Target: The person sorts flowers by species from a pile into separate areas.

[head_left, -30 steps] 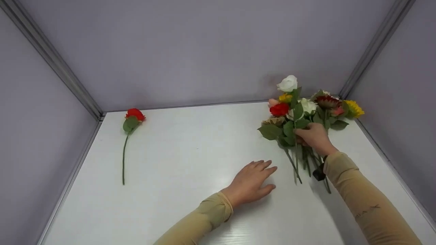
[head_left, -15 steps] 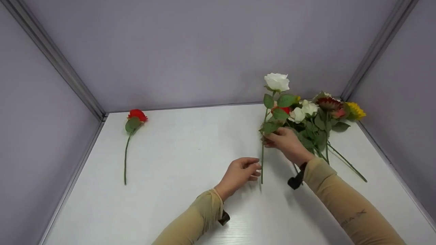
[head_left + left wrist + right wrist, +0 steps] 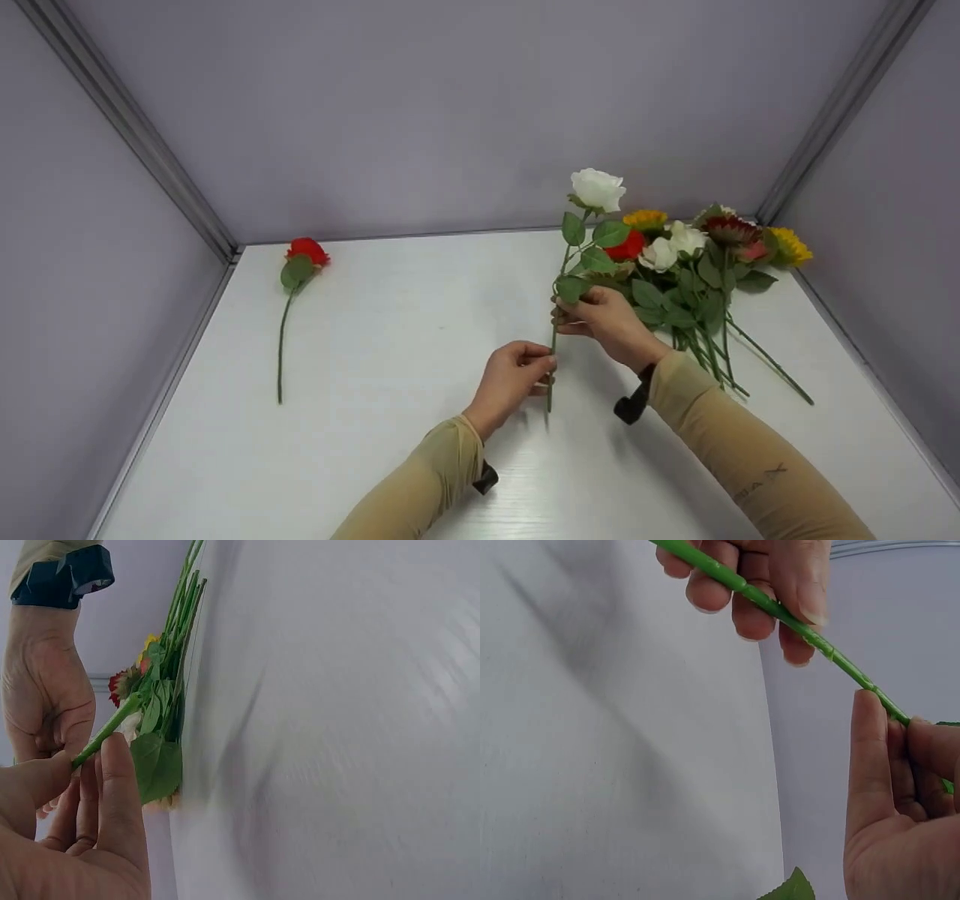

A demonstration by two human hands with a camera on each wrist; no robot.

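Note:
A white rose (image 3: pixel 598 190) with a long green stem and several leaves is held up off the table, its bloom at the top. My right hand (image 3: pixel 609 324) pinches the stem just below the leaves. Lower down, near the cut end, my left hand (image 3: pixel 511 380) pinches the same stem between thumb and fingers. In the left wrist view the stem end (image 3: pixel 112 729) sticks out past the thumb. Both hands show along the green stem (image 3: pixel 780 613) in the right wrist view. The bloom is out of sight in both wrist views.
A red rose (image 3: pixel 307 255) lies alone at the left of the white table (image 3: pixel 375 450). At the back right is a pile of flowers with a red rose (image 3: pixel 626 245), white roses (image 3: pixel 686 238) and a yellow flower (image 3: pixel 789 246). Grey walls (image 3: pixel 450 112) enclose the table.
My right hand has drawn the white rose out of the pile, leftward and toward me. The left hand, earlier spread and holding nothing, has come to pinch the lower stem.

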